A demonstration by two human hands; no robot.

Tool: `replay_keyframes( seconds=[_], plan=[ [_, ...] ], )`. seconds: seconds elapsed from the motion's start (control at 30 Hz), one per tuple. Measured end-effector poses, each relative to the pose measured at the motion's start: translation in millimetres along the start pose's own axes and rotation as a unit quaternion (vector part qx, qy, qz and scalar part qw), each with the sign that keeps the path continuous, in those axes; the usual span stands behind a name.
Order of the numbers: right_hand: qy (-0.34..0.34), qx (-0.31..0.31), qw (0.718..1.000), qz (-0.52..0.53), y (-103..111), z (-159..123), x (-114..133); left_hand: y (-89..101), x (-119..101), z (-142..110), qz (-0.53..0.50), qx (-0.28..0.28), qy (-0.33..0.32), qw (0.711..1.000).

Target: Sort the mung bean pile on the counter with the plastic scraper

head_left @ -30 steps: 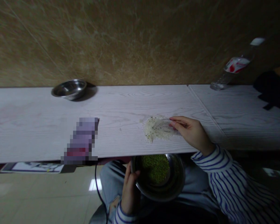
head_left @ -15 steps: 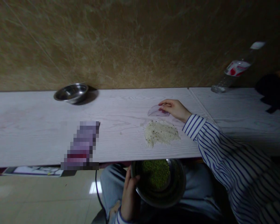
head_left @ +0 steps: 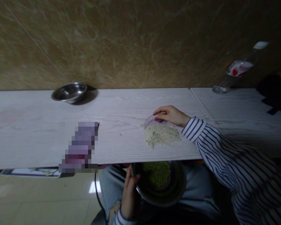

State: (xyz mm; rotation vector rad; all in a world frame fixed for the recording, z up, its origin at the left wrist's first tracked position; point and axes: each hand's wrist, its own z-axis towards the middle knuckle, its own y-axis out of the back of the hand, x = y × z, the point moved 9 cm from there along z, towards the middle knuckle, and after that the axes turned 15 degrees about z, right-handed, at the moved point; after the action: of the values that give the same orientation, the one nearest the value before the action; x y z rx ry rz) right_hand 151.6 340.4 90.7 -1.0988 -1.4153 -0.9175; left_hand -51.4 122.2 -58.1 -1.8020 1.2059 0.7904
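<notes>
My right hand (head_left: 170, 115) pinches a clear, half-round plastic protractor (head_left: 150, 121). Its lower edge meets the far side of a flat heap of white rice (head_left: 162, 136) with dark and green bits scattered through it. Below the table's front edge, my left hand (head_left: 130, 190) grips the left rim of a steel bowl (head_left: 184, 187), thumb over the edge. Green mung beans (head_left: 156, 175) lie in that bowl, which sits over my lap close under the table edge.
A second steel bowl (head_left: 70, 93) stands by the wall at back left. A blurred-out purple object (head_left: 81, 145) lies near the front edge. At back right are a clear bottle (head_left: 239, 68) and a dark item (head_left: 276, 92). A cable (head_left: 97, 187) hangs at left.
My right hand has brought the protractor toward me and slightly left, from behind the rice to its far edge. My left hand and the bowl of beans stay nearly still.
</notes>
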Motion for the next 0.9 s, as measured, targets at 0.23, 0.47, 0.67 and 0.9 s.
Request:
replay_keyframes(
  seconds=[0.23,0.47,0.67,0.9],
  plan=[
    [-0.003,0.009,1.0,-0.027,-4,-15,1,-1.2,0,-3,-0.009,0.006,0.004,1.0],
    [0.02,0.034,0.999,-0.034,-15,-35,9,-7.5,-6,-6,-0.011,0.03,-0.021,0.999],
    [0.045,0.024,0.997,-0.056,-15,-49,16,-10.7,-7,-10,-0.011,0.03,-0.019,0.999],
    [0.106,-0.094,0.986,-0.091,16,-58,22,-7.7,-11,-13,0.023,0.003,-0.029,0.999]
  ],
)
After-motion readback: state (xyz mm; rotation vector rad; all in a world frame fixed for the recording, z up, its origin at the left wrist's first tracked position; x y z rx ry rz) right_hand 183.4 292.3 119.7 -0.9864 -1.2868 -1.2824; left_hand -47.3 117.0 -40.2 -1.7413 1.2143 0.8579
